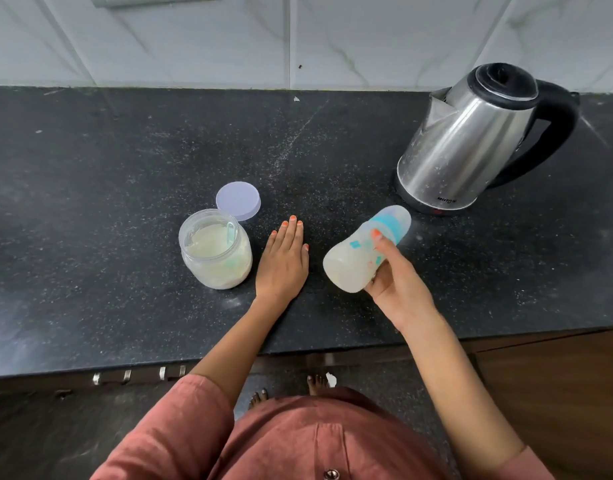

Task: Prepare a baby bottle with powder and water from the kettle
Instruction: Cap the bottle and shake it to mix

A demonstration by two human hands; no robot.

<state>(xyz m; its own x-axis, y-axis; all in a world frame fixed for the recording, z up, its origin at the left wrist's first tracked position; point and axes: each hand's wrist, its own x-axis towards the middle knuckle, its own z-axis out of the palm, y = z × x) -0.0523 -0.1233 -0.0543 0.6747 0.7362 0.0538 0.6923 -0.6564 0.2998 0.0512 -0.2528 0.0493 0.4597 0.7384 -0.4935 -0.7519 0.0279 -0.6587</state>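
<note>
Looks nearly done to me. The bottle (346, 265) is capped and cloudy with milky stuff, held tilted over the counter (90, 202) by the right hand (398, 282), fingers wrapped round its middle. So powder and water seem to be in; I'd guess this is the mixing bit. The left hand (284, 258) lies flat and loose beside the jar (216, 251), holding nothing. The jar's open, with the lid (238, 200) behind it, so closing it is probably what's left. The kettle (471, 143) stands back right.
</note>
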